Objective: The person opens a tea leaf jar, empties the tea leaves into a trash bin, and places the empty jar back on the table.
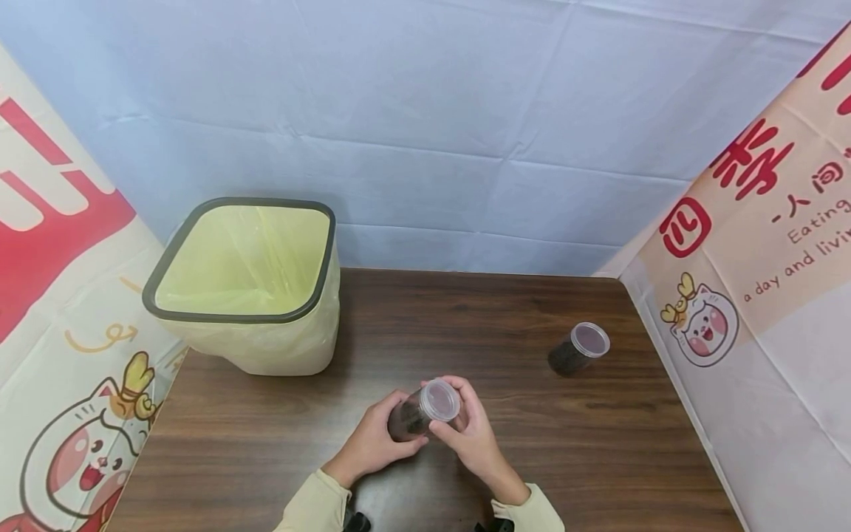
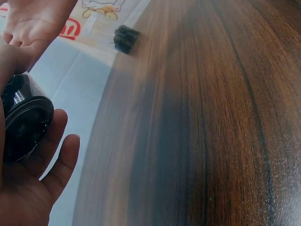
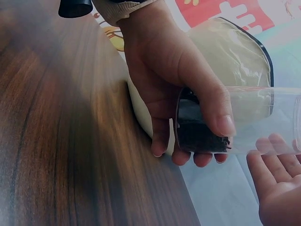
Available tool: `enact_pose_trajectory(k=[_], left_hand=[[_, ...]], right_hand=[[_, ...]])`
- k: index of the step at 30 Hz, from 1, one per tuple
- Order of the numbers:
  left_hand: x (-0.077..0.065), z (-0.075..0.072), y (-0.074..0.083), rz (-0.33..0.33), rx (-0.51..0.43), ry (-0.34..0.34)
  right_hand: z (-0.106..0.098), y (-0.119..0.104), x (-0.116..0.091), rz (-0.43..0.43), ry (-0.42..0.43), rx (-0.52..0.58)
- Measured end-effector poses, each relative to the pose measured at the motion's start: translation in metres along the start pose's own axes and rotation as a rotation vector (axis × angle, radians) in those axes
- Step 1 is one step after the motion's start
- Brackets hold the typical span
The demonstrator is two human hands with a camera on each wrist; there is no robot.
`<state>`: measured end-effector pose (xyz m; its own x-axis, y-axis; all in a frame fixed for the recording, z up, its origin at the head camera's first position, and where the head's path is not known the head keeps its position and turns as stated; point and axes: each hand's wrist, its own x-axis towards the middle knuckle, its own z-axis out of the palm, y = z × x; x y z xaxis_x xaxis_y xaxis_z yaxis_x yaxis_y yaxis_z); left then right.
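Observation:
A clear plastic jar (image 1: 410,419) with dark, dry contents at its bottom is held tilted between both hands above the table. My left hand (image 1: 374,443) grips its lower part, thumb on the near side, as the right wrist view shows too. Around the translucent lid (image 1: 441,400) at the upper end, my right hand (image 1: 480,441) has its thumb in front and fingers behind. In the left wrist view the jar's round black base (image 2: 29,127) faces the camera, with the left fingers (image 2: 68,153) beside it.
A second lidded jar (image 1: 580,348) with similar dark contents stands on the brown wooden table (image 1: 505,318) at the right. At the back left is a cream bin (image 1: 292,347) with a dark rim and a plastic liner. Printed cloth walls surround the table.

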<state>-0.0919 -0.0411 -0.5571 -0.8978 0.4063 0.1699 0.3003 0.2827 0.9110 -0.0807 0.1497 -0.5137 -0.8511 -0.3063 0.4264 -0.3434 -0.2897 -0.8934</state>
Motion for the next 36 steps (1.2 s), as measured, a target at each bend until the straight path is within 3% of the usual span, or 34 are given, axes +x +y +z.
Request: enact_pose_trajectory(k=[30, 33, 36], left_hand=[[-0.001, 0.001, -0.001, 0.055, 0.019, 0.010], [-0.001, 0.000, 0.003, 0.045, 0.020, 0.017], [-0.001, -0.004, 0.018, 0.064, 0.018, 0.024]], right_hand=[[-0.003, -0.002, 0.000, -0.008, -0.048, 0.040], [-0.002, -0.001, 0.000, -0.012, -0.039, 0.057], [-0.002, 0.000, 0.001, -0.027, -0.028, 0.063]])
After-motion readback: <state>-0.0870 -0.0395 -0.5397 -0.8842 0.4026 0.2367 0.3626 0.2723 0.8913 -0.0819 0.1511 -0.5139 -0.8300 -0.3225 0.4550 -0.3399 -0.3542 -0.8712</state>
